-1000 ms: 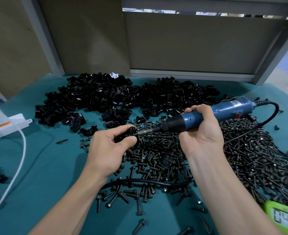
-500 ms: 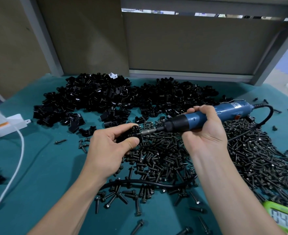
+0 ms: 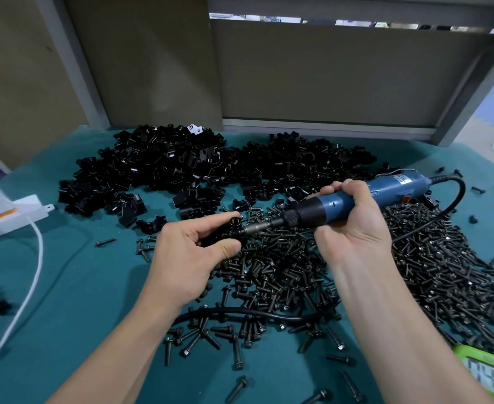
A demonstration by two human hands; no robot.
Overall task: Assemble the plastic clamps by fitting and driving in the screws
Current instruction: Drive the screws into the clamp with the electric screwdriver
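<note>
My left hand (image 3: 187,255) pinches the clamp (image 3: 227,232), thumb below, forefinger above. My right hand (image 3: 353,228) wraps the screwdriver (image 3: 394,186), both forearms reaching forward.

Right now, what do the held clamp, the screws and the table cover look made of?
Clamp: glossy black plastic, judging by sharp highlights. Screws: dark, dull-coated metal, probably steel; faint glints. Table cover: matte teal fabric or mat, no reflections.

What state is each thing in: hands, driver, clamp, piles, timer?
electric screwdriver: held nearly level, tip pointing left.
plastic clamp: held up, screwdriver tip against it.
left hand: pinches the clamp.
right hand: grips the screwdriver.
screw pile: loose, spread on the teal mat.
clamp pile: loose heap behind the screws.
green timer: display lit, partly cut off.
</note>
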